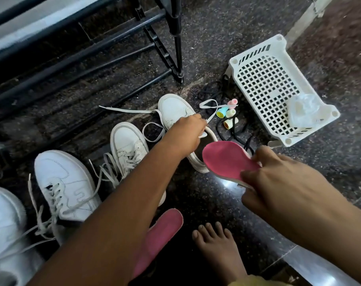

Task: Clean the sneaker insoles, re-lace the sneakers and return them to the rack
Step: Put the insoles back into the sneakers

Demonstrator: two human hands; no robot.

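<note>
My right hand [278,180] pinches the heel end of a pink insole [223,159] and holds it over the opening of an unlaced white sneaker [175,109]. My left hand [188,131] grips that sneaker at its tongue, with a loose white lace [132,110] trailing to the left. A second pink insole [161,236] lies on the floor under my left forearm. A laced white sneaker [128,143] stands beside the held one. Two more white sneakers [64,182] [4,219] sit at the left.
The black shoe rack [72,58] stands at the back left. A white plastic basket [278,87] with clear plastic in it lies at the right. Small coloured bottles [227,113] and black laces [233,129] lie between basket and sneaker. My bare foot [216,244] rests on the dark floor.
</note>
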